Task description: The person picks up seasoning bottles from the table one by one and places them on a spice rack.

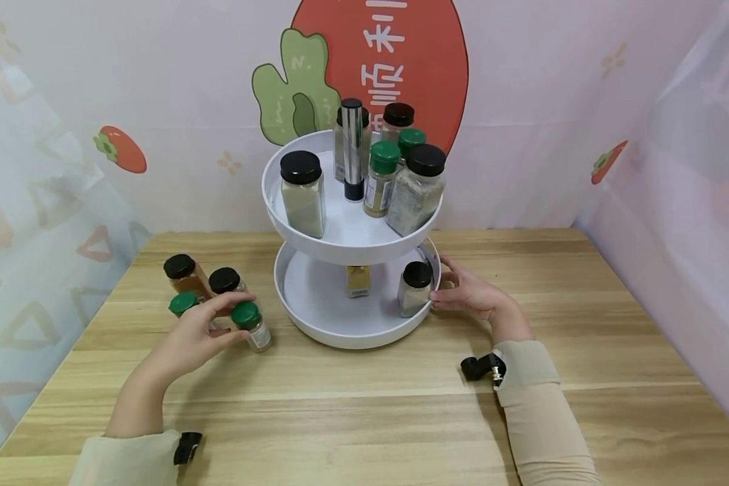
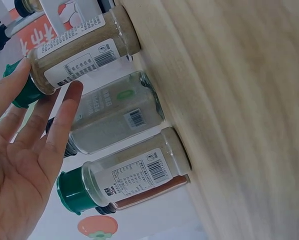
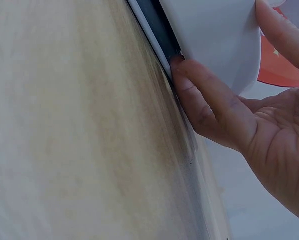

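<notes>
At the left of the head view, my left hand (image 1: 185,341) has its thumb and fingers around the green cap of a small spice jar (image 1: 259,335). That jar stands upright on the table, with a pale brown powder and a white label showing in the left wrist view. My right hand (image 1: 472,297) grips the right side of the white two-tier turntable (image 1: 352,341). Its thumb lies on the lower tray's outer wall (image 3: 214,30), and its fingertips reach beneath that tray. Close by the thumb, inside the tray, stands a black-lidded jar (image 1: 414,297).
Beside my left hand stand a black-lidded jar of reddish-brown spice (image 1: 188,277), another black-lidded jar (image 1: 226,280) and a green-capped jar (image 1: 184,304). Several jars share the upper tray (image 1: 346,233) around a chrome post (image 1: 352,148). A small yellow box (image 1: 358,280) sits on the lower tray.
</notes>
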A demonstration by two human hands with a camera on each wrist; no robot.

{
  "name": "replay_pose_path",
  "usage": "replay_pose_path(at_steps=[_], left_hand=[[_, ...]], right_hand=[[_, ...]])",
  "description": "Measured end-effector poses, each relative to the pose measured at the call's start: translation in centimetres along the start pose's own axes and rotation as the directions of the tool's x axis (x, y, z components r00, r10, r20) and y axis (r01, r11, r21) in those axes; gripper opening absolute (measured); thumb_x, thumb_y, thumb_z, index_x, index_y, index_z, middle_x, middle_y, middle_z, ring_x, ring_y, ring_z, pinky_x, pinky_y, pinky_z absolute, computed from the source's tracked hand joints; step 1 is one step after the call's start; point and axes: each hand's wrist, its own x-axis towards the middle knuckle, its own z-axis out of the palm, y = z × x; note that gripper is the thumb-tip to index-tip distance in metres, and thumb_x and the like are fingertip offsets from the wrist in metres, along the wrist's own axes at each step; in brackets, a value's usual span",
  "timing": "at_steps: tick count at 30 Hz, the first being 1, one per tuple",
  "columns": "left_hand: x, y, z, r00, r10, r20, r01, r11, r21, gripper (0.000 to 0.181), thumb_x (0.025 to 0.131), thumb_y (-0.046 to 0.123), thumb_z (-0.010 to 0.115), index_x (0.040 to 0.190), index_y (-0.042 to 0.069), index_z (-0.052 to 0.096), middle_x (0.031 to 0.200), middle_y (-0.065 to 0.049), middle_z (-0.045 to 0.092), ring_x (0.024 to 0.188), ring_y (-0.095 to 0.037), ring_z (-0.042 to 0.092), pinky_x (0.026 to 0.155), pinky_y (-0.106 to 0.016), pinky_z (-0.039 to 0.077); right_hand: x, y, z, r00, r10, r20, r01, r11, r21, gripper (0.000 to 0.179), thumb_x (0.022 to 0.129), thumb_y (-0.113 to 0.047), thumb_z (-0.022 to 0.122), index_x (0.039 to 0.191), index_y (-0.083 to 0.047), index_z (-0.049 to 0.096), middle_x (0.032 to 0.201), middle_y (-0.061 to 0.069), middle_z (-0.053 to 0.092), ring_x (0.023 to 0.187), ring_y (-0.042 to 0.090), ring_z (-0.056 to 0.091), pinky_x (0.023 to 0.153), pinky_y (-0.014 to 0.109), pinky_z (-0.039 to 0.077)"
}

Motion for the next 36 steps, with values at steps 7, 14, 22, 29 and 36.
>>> replay_pose_path(at_steps=[7,14,22,29,36], left_hand=[[-0.04,0.06,0.01,1.000,-0.006,0.003,0.006,1.000,0.007,0.050,0.087,0.009,0.075,0.134,0.009,0.057,0.134,-0.018,0.061,0.106,-0.022,0.068,0.075,-0.023,0.062],[0.07,0.01,0.25,1.000,0.000,0.020,0.000,0.999,-0.033,0.054,0.084,0.003,0.077,0.133,0.011,0.056,0.133,-0.019,0.061,0.103,0.010,0.057,0.079,-0.028,0.063],[0.24,0.28,0.28,1.000,0.004,0.031,-0.003,1.000,-0.015,0.053,0.082,-0.001,0.077,0.130,0.009,0.057,0.130,-0.020,0.062,0.105,0.000,0.062,0.083,-0.034,0.064],[0.31,0.23,0.28,0.999,0.028,0.032,-0.028,1.000,-0.011,0.052,0.082,-0.002,0.077,0.129,0.009,0.058,0.127,-0.019,0.064,0.104,0.003,0.061,0.081,-0.032,0.064],[0.40,0.76,-0.20,0.998,0.055,0.006,-0.055,0.998,-0.027,0.049,0.085,0.001,0.076,0.129,0.009,0.057,0.116,-0.015,0.068,0.098,0.007,0.061,0.076,-0.028,0.064]], right_hand=[[-0.03,0.02,0.03,1.000,-0.002,0.002,0.002,1.000,0.005,0.098,0.091,0.009,0.058,0.160,-0.015,-0.007,0.154,0.033,0.015,0.096,0.014,0.064,0.091,0.028,0.060],[0.03,0.09,-0.02,1.000,-0.008,0.006,0.008,1.000,0.002,0.097,0.091,0.009,0.058,0.160,-0.014,-0.007,0.153,0.033,0.016,0.096,0.014,0.063,0.090,0.028,0.060],[-0.02,0.06,0.03,1.000,-0.009,0.007,0.009,1.000,0.004,0.097,0.092,0.009,0.058,0.160,-0.015,-0.006,0.153,0.033,0.017,0.096,0.014,0.063,0.091,0.028,0.060],[-0.06,0.07,0.12,1.000,-0.015,0.007,0.015,1.000,0.003,0.096,0.091,0.008,0.059,0.159,-0.014,-0.005,0.152,0.033,0.017,0.096,0.014,0.062,0.090,0.028,0.060],[-0.02,0.05,0.08,1.000,-0.013,0.004,0.013,1.000,-0.001,0.097,0.091,0.008,0.059,0.160,-0.014,-0.005,0.152,0.033,0.017,0.097,0.015,0.062,0.091,0.028,0.060]])
